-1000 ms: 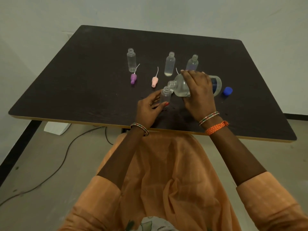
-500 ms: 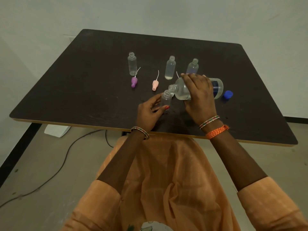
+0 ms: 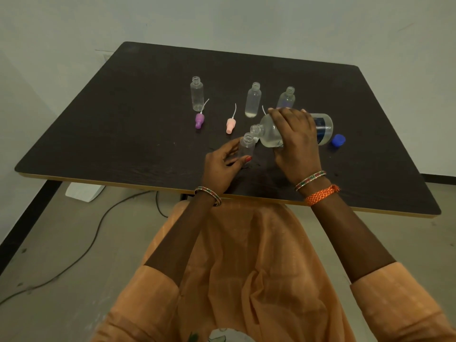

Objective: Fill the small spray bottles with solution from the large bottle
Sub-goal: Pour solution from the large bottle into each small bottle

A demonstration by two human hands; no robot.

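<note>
My right hand [image 3: 294, 141] grips the large clear bottle [image 3: 269, 133], tipped on its side with its open neck pointing left and down. Its mouth sits right above the open top of a small clear spray bottle [image 3: 247, 146], which my left hand [image 3: 223, 166] holds upright on the dark table [image 3: 123, 124]. Three more small open bottles stand behind: one at the left [image 3: 197, 93], one in the middle [image 3: 253, 99] with a little liquid at its bottom, one at the right [image 3: 286, 98].
A purple spray cap [image 3: 199, 120] and a pink spray cap [image 3: 230, 124], each with a thin tube, lie on the table left of my hands. The large bottle's blue cap [image 3: 338, 140] lies at the right. A cable runs across the floor under the table.
The hands and both bottles keep the same pose. The large bottle stays tipped over the small one; only the camera view has shifted slightly.
</note>
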